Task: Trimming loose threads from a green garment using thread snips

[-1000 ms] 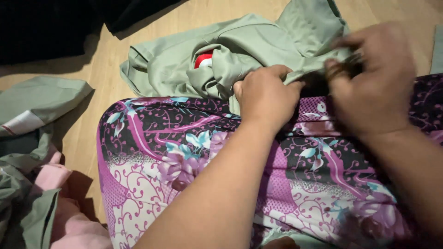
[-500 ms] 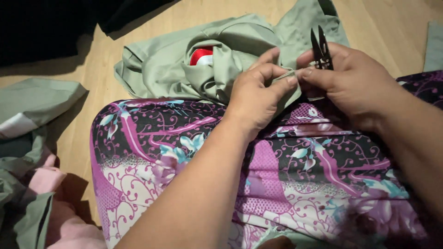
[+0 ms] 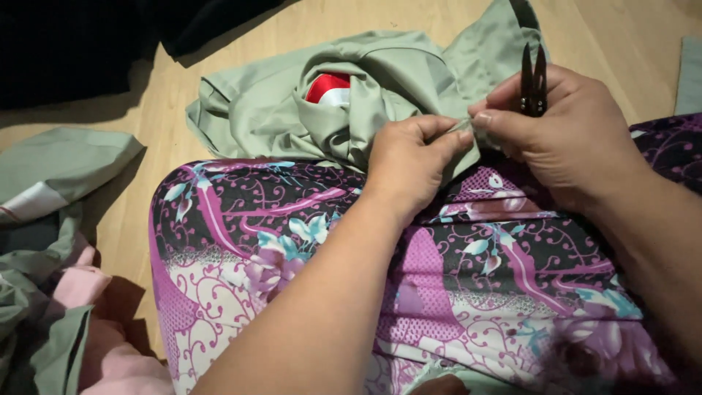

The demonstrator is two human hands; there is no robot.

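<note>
A crumpled sage-green garment (image 3: 307, 110) lies on the wooden floor beyond my lap, with a red and white patch (image 3: 327, 88) showing in its folds. My left hand (image 3: 411, 157) pinches an edge of that green cloth. My right hand (image 3: 567, 132) pinches the same edge from the other side, fingertips nearly touching the left ones. Small black thread snips (image 3: 533, 80) stick up from the right hand, blades pointing away from me. Both forearms rest over a purple, pink and white floral fabric (image 3: 292, 241) covering my lap.
More green cloth (image 3: 55, 164) and a pink cloth (image 3: 88, 322) are heaped at the left. A dark black fabric (image 3: 80, 44) fills the far left corner. Light wooden floor (image 3: 621, 36) shows around the garment.
Both hands have drawn closer together on the cloth edge and lifted slightly. The snips now stand clear above the right hand. The view has shifted, showing more of the green garment.
</note>
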